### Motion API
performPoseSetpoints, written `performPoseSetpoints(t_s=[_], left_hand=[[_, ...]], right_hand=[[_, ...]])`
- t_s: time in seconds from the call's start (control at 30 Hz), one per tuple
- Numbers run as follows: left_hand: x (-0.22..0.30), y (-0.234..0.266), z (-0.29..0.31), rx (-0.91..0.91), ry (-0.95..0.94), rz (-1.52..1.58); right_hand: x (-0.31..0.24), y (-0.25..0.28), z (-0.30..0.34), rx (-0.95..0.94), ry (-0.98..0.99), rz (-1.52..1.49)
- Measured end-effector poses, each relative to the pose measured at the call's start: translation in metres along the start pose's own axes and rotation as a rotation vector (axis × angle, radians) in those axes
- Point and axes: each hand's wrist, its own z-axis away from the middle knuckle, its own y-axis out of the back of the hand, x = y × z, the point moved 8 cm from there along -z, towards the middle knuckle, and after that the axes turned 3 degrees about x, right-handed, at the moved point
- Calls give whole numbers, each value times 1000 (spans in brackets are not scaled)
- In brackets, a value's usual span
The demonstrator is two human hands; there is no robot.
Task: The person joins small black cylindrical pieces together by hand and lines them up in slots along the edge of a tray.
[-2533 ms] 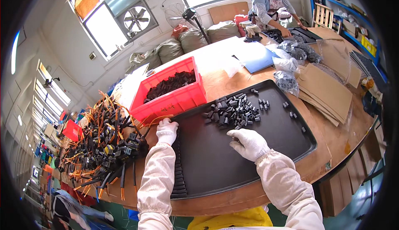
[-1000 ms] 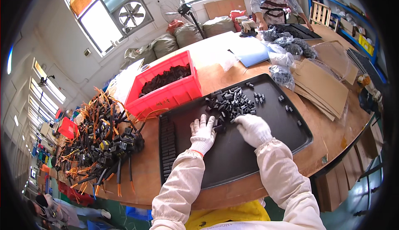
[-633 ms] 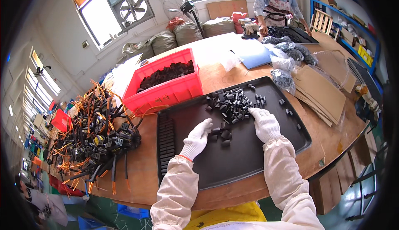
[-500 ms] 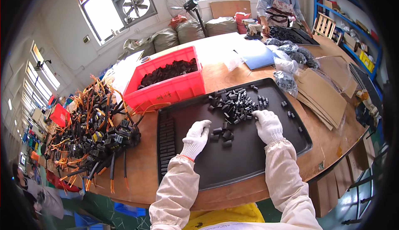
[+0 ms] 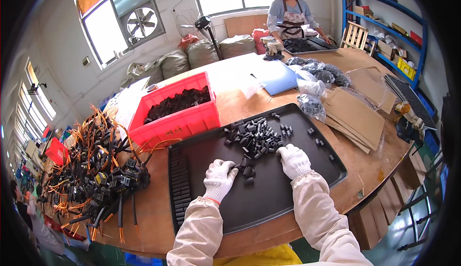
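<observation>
My left hand, in a white knit glove, is closed, its thumb and fingertips drawn together beside a few loose black tube pieces on the black tray. Whatever is between those fingertips is too small to make out. At the right edge of a heap of short black tubes is my right hand, also gloved. Its fingers are curled down and pressed together, hiding anything in them. Along the tray's left side, black pieces lie in a neat column.
Behind the tray stands a red bin of black parts. Black and orange wire harnesses are heaped at left. Bagged parts and cardboard sheets lie at right. Across the table, a person works at another tray.
The view has shifted, so the scene sits further left and the far person's head shows. My left hand has moved toward the small loose group of tubes; my right stays by the heap.
</observation>
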Motion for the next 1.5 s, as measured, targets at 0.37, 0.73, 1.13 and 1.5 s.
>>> performPoseSetpoints(t_s=[0.37,0.73,1.13,1.5], left_hand=[[7,-12,2,-244,245,1010],[32,-23,17,-471,322,1302],[43,-22,19,-459,260,1318],[-34,60,-36,236,-162,131]], right_hand=[[-42,19,8,-32,-204,-1220],[-63,21,21,-140,-263,-1387],[-81,38,21,128,246,-975],[-70,41,18,274,292,-763]])
